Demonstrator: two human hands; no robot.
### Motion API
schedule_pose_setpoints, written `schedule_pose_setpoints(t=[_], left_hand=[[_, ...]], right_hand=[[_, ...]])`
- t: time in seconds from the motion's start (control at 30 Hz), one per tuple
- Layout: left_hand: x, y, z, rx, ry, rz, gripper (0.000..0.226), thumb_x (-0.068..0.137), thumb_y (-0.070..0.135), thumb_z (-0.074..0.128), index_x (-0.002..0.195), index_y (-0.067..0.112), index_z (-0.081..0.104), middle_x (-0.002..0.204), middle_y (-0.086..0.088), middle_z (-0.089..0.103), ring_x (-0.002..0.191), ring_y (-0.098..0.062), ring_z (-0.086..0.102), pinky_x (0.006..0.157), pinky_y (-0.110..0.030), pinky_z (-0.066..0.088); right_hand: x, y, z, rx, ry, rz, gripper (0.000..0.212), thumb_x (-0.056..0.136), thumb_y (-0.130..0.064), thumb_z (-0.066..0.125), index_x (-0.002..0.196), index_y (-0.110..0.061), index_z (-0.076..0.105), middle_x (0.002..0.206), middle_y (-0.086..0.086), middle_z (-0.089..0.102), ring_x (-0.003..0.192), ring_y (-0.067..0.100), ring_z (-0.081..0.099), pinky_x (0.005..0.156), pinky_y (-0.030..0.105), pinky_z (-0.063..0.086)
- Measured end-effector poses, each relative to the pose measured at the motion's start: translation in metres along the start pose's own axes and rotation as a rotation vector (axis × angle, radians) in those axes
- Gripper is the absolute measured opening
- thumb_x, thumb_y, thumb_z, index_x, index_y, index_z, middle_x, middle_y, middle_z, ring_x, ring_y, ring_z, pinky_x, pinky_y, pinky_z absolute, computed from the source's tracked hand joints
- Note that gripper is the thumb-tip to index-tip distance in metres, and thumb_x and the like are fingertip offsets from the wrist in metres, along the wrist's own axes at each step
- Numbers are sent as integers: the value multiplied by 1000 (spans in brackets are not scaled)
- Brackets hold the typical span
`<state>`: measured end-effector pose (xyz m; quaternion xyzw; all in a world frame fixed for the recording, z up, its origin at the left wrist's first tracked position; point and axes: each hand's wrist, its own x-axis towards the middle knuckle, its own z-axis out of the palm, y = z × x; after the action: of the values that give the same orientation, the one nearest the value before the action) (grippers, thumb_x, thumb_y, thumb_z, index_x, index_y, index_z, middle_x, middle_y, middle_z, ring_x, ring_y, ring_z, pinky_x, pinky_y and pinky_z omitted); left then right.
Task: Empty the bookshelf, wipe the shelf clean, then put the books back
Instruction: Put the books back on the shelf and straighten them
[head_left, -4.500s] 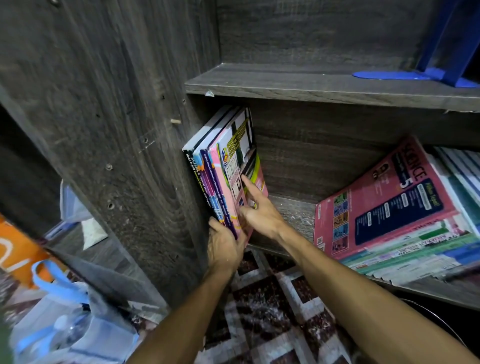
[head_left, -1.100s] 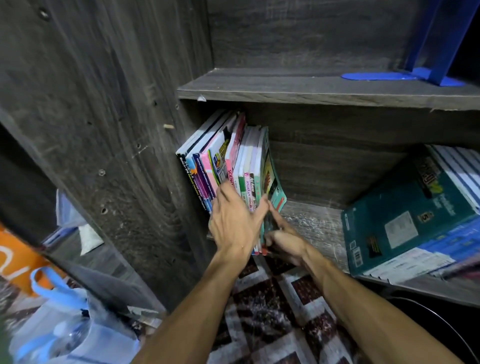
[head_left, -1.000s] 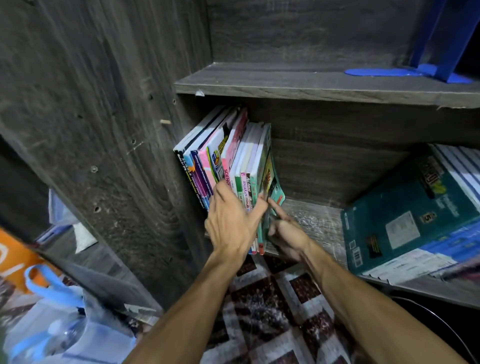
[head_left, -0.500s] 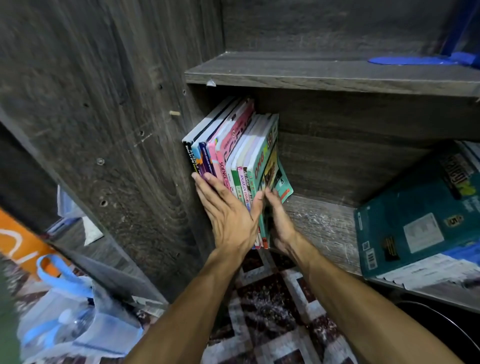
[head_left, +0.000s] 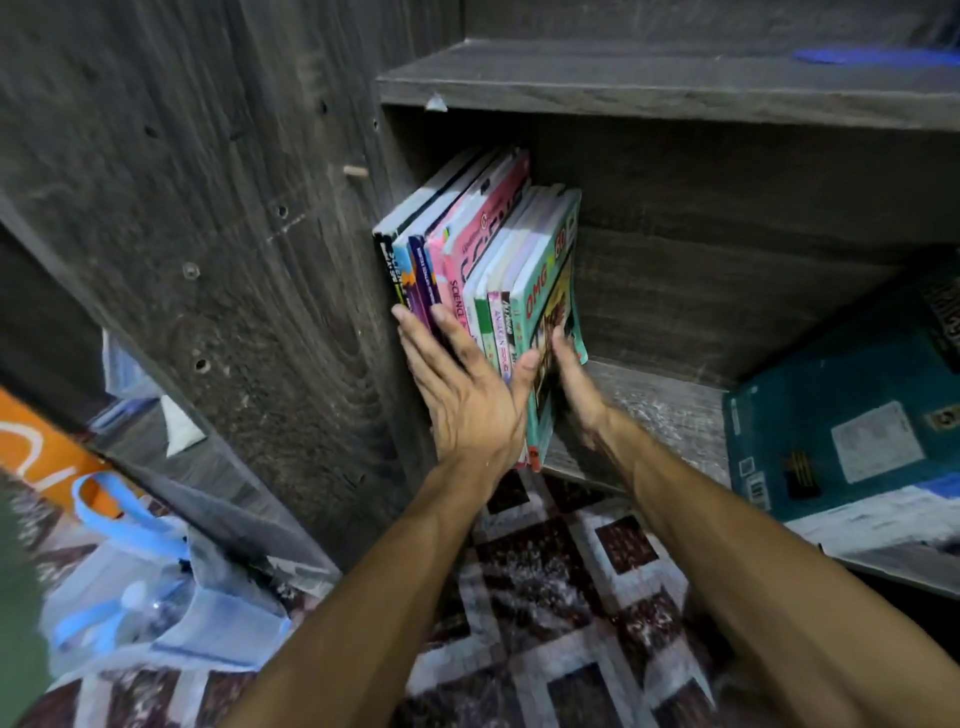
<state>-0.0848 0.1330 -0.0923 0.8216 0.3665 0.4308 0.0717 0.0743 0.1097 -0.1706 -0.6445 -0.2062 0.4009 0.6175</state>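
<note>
Since a moment ago our left hand (head_left: 467, 400) has slid further across the spines, and the upright books (head_left: 483, 280) now stand tighter against the shelf's left wall. It lies flat and open, fingers spread, gripping nothing. Our right hand (head_left: 574, 384) presses open-palmed on the glossy teal cover at the row's end. The shelf board (head_left: 660, 410) is rough grey woodgrain; a flat stack of books (head_left: 852, 447) lies at the right.

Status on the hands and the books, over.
Left hand flat on spines, right hand bracing upright books. Teal stack still lying on shelf. Nothing obstructing.
</note>
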Motion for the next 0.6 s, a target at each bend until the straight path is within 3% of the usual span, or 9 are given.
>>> schedule_pose_setpoints(t=[0.1, 0.23, 0.37, 0.5, 0.6], left_hand=[[1, 1, -4, 20, -50, -23, 95, 96, 65, 32, 153, 0, -5, 157, -35, -8, 145, -47, 11, 119, -54, 14], [3, 1, -10, 40, -79, -39, 96, 95, 69, 30, 154, 4, -8, 158, -32, -12, 148, -44, 5, 120, -56, 12], [-8, 2, -12, 34, 29, 128, 87, 101, 54, 36, 150, -9, 4, 155, -38, 6, 146, -51, 8, 116, -61, 18], [10, -4, -3, 31, 28, 191, 91, 100, 61, 20, 146, -1, -27, 154, -36, -1, 144, -56, 6, 117, -63, 13], [12, -16, -3, 84, -1, 202, 91, 98, 65, 17, 144, 6, -35, 156, -26, -26, 146, -53, -1, 118, -62, 7]], right_hand=[[-26, -12, 10, -86, 72, -43, 97, 76, -93, 35, 154, -36, 33, 159, -10, 35, 147, 14, 32, 122, 47, 26], [-14, -7, 6, -196, 24, -96, 91, 72, -100, 23, 151, -54, 24, 164, -16, 22, 152, 13, 19, 123, 56, 16], [-24, -4, 19, -84, 80, -86, 94, 77, -94, 31, 156, -44, 22, 164, -17, 14, 150, 4, 14, 125, 46, 9], [-15, 14, 19, -39, 28, -103, 93, 74, -98, 29, 153, -51, 19, 163, -23, 16, 151, 5, 14, 125, 51, 11], [-37, -6, 22, -77, 64, -95, 104, 70, -99, 32, 156, -43, 18, 165, -17, 17, 152, 12, 17, 124, 52, 16]])
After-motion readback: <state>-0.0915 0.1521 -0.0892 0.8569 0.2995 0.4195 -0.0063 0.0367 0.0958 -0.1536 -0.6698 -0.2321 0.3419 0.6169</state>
